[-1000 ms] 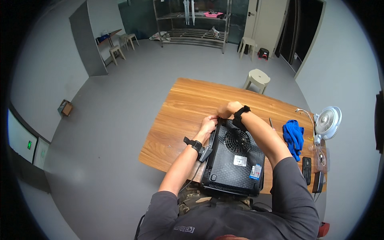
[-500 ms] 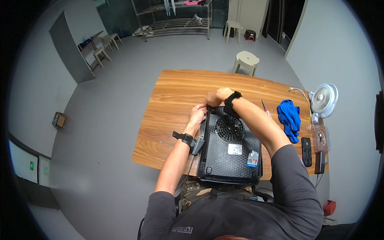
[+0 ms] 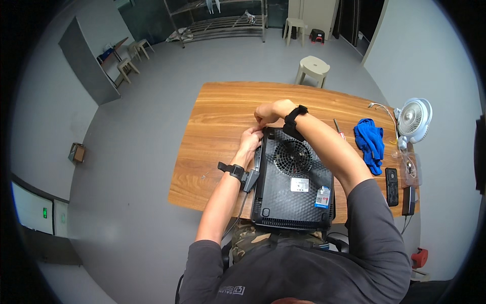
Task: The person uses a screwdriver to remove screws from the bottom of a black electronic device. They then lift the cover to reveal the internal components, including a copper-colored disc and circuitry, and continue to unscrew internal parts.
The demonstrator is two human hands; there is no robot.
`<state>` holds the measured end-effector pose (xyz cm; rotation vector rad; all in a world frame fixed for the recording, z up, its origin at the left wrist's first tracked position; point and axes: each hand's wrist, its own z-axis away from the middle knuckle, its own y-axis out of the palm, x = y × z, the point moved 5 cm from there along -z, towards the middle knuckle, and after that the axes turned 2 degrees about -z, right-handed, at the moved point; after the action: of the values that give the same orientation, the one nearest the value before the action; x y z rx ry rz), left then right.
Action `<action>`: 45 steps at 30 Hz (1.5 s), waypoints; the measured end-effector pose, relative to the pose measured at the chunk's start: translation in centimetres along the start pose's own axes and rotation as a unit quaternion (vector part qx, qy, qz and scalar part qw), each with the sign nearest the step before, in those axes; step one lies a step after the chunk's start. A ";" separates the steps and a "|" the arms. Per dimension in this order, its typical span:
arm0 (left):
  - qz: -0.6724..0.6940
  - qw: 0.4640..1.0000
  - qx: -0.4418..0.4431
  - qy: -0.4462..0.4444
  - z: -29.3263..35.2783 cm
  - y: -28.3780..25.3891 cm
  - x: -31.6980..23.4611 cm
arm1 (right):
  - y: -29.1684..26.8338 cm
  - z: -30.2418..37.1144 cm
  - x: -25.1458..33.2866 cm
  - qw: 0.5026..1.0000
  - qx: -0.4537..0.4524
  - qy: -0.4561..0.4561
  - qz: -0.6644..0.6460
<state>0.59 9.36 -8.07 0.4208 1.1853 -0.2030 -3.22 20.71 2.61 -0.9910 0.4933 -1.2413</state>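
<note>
A flat black device with a round fan grille [image 3: 292,157], probably a laptop cooling pad lying underside up, rests at the table's near edge. Stickers and rubber feet show on it. My left hand [image 3: 249,138] closes around its far left corner, thumb and fingers against the edge. Just beyond that corner my right hand [image 3: 272,111] is bent over, fingers pinched together and almost touching the left fingertips. Whatever is between the right fingers is too small or hidden. A dark grey plug-like block [image 3: 250,181] on a cable lies by my left wrist, along the device's left side.
On the wooden table [image 3: 212,116], to the right, are a screwdriver [image 3: 339,129], a blue cloth [image 3: 370,144], a white fan [image 3: 414,120], a clear plastic box [image 3: 411,169], a black tray-like piece [image 3: 391,186] and a black adapter [image 3: 408,200]. Beyond stands a stool [image 3: 313,68].
The view has shifted slightly, so the table sits a little higher. My right hand has moved a bit to the left at the far corner; my left hand keeps its place.
</note>
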 end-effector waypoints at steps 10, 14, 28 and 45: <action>0.055 0.998 0.014 0.000 -0.1 0.2 0.0 | 0.9 0.2 -1.2 0.998 -0.013 -0.044 -0.044; 0.058 0.998 0.017 0.003 -0.1 0.1 0.0 | 0.8 0.4 -1.1 0.997 -0.009 -0.025 -0.069; 0.056 0.998 0.025 0.011 -1.7 -0.4 1.4 | 0.6 0.2 0.3 0.993 -0.001 0.101 0.056; 0.027 1.000 0.007 -0.008 0.6 0.2 -0.4 | 1.3 0.6 -0.7 0.997 0.025 0.073 0.008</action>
<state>1.07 9.29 -7.42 0.4611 1.1559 -0.1682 -2.26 21.63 1.74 -0.8560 0.5799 -1.3112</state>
